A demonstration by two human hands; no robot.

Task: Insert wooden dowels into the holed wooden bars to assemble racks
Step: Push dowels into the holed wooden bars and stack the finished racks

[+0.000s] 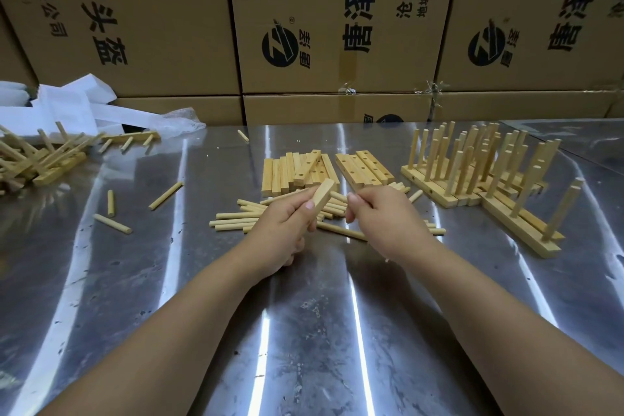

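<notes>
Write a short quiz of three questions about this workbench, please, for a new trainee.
1. True or false: the left hand holds a bar.
2. Where do the racks stand upright? A in the left hand; B on the table's right side; C on the held bar.
3. Fill in: loose dowels lie on a ___ table.
Key: 1 true; 2 B; 3 metal.

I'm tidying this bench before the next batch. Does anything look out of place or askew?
Yes: stray dowels lie scattered left of the main pile. At far left, a heap of racks lies tumbled, unlike the upright racks at right. One bar lies crooked across the neat stack.
</notes>
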